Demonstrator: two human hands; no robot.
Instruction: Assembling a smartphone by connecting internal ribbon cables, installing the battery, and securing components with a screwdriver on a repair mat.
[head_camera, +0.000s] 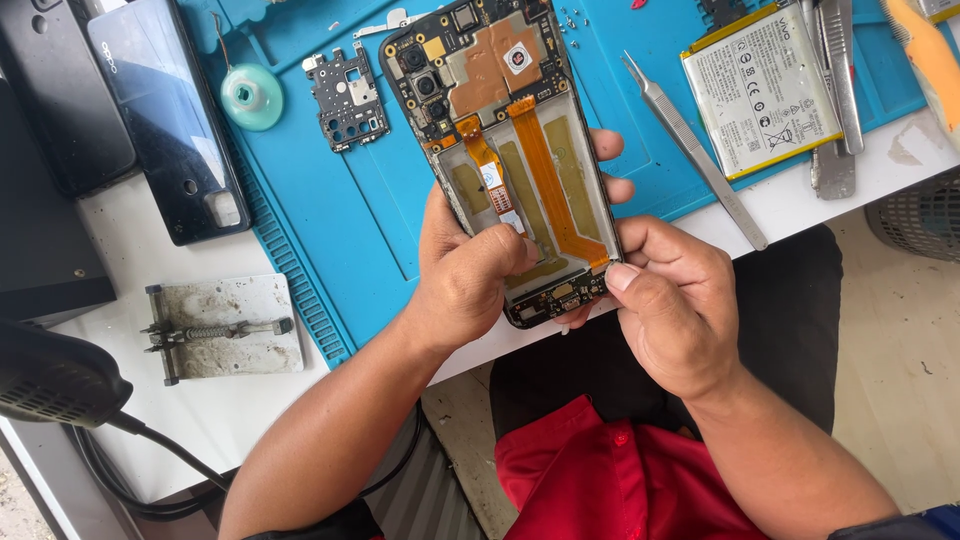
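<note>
The opened phone (505, 150) is held above the blue mat (340, 215), back side up, its battery bay bare. The left hand (465, 280) grasps the phone's lower left edge, thumb pressed into the bay. The right hand (665, 300) grips the lower right corner, thumbnail at the end of the orange flex (555, 175).

Judged best practice: support the frame from beneath, lift at the flex connector only, and avoid creasing the ribbon.

Right of the phone lies the battery (762, 88), a pale rectangle edged in yellow with a printed label. Tweezers (692, 150) lie between the two. Left of the phone: a shield plate (347, 97), a teal disc (251, 96) and a dark cover (170, 115).
</note>
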